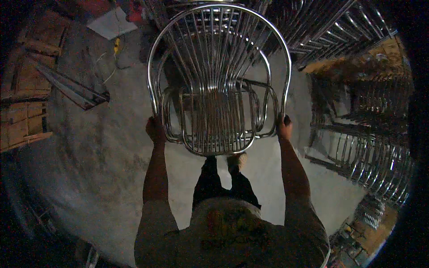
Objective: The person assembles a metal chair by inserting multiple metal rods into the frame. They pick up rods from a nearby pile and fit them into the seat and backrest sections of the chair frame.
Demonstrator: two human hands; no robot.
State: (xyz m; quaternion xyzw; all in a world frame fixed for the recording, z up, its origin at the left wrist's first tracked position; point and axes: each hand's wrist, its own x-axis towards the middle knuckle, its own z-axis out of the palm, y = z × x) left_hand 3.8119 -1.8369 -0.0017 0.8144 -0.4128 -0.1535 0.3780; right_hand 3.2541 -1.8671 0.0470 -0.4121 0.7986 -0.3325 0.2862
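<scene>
A shiny metal chair frame [214, 120] of bent tubes and fanned rods is in front of me, its big rounded hoop arching away at the top. My left hand [155, 130] is closed around the left end of that hoop. On the other side, my right hand [284, 127] grips the hoop's right end. Behind the hoop shows a second curved tube, and I cannot tell whether it belongs to the same chair or to another one beneath. Both forearms reach forward, about level with each other.
Stacked metal chair frames [373, 158] line the right side, with more metal tubing [335, 33] at the upper right. Cardboard boxes [27, 120] stand at the left. A narrow metal frame [76, 89], a white sheet [111, 23] and a yellow object on a cable [117, 46] lie on the floor.
</scene>
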